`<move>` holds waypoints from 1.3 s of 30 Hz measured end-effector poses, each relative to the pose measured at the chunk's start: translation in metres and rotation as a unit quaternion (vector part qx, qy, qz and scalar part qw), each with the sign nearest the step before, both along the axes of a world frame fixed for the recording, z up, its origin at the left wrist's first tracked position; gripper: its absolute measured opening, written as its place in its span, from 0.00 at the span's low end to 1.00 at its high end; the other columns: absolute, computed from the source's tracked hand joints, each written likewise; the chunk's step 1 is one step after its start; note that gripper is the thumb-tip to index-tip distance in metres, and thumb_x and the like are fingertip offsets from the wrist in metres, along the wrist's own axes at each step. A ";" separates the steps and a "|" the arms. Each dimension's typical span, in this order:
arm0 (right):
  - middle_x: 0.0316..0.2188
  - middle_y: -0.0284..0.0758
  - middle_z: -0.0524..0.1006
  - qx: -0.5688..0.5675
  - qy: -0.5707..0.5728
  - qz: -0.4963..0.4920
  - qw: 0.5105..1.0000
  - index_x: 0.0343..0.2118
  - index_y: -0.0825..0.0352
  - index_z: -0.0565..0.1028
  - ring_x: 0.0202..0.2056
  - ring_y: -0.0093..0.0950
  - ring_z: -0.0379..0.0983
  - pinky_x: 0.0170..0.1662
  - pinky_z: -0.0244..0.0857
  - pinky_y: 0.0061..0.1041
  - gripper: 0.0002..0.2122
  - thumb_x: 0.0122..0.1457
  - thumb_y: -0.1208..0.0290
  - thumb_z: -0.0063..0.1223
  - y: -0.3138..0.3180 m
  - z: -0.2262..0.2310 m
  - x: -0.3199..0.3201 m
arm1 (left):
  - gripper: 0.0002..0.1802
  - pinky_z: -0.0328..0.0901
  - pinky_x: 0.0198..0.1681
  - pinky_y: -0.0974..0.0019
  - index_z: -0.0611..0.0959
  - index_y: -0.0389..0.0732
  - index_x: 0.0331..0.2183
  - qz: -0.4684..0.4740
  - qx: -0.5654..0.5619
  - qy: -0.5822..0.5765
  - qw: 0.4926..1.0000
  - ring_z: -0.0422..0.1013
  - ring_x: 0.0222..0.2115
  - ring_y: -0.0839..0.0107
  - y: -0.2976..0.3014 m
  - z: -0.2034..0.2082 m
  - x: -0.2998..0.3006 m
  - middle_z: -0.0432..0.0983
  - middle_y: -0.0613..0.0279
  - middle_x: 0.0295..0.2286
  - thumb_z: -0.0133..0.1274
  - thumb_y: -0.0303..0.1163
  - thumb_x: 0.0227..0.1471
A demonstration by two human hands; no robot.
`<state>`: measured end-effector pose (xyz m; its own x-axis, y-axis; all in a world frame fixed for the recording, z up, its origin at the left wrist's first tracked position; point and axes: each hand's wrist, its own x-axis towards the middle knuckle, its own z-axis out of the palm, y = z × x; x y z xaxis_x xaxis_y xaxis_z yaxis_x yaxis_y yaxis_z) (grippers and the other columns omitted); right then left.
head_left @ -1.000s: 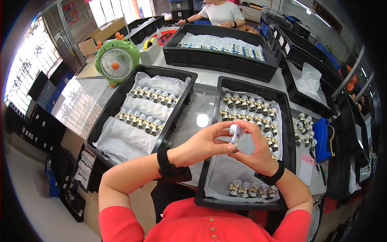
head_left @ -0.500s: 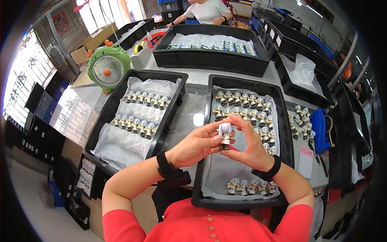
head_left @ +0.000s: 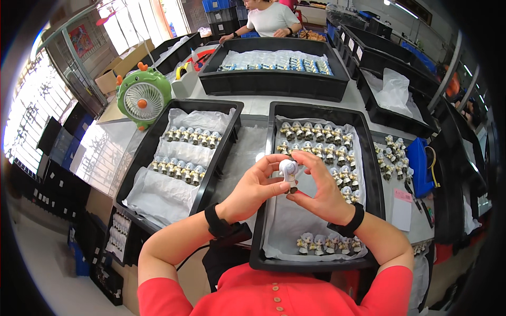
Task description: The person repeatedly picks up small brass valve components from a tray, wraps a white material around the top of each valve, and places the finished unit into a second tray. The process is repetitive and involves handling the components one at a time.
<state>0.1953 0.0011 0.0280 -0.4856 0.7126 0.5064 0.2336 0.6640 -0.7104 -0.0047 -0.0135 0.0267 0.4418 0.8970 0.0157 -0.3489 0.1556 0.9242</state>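
A small figurine (head_left: 288, 175) with pale lilac-white hair and a whitish outfit is held upright over the right-hand black tray (head_left: 316, 266). My left hand (head_left: 252, 189) grips it from the left between thumb and fingers. From the other side, my right hand (head_left: 328, 196) curves round it, index finger at its head and thumb near its feet. Similar figurines (head_left: 318, 130) stand in rows on white sheeting at the tray's far end and right side. Another short row (head_left: 329, 244) lies at the near end.
A second black tray (head_left: 226, 141) on the left holds two rows of figurines. Behind it stands a green fan (head_left: 142, 100). A large black tray (head_left: 274, 86) with blue items sits at the back, a person (head_left: 271, 20) beyond. Loose figurines (head_left: 391, 158) and a blue bin (head_left: 421, 167) are right.
The figurine has turned a little in my fingers and shifted slightly left. My hands keep their hold. The view has tilted slightly, and the person at the back has moved their arm.
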 end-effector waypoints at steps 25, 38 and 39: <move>0.44 0.38 0.70 0.052 -0.077 -0.008 0.996 0.47 0.64 0.69 0.40 0.29 0.71 0.41 0.67 0.26 0.26 0.43 0.76 0.67 -0.003 0.006 0.002 | 0.23 0.65 0.51 0.62 0.63 0.40 0.55 0.017 -0.094 -0.120 0.988 0.68 0.48 0.66 -0.005 -0.011 -0.006 0.68 0.57 0.48 0.46 0.30 0.60; 0.31 0.39 0.73 -0.021 0.005 -0.001 1.000 0.37 0.68 0.68 0.33 0.31 0.75 0.36 0.70 0.26 0.14 0.48 0.83 0.58 -0.006 -0.018 -0.004 | 0.33 0.67 0.43 0.66 0.69 0.43 0.52 0.156 0.302 0.201 0.919 0.70 0.44 0.73 -0.023 -0.010 0.002 0.72 0.61 0.45 0.63 0.22 0.44; 0.31 0.39 0.73 -0.024 0.003 -0.005 1.000 0.37 0.69 0.68 0.33 0.31 0.75 0.36 0.70 0.26 0.14 0.48 0.83 0.58 -0.007 -0.021 -0.001 | 0.32 0.67 0.42 0.67 0.69 0.43 0.52 0.146 0.338 0.205 0.907 0.70 0.43 0.73 -0.021 -0.013 0.004 0.73 0.62 0.44 0.63 0.23 0.44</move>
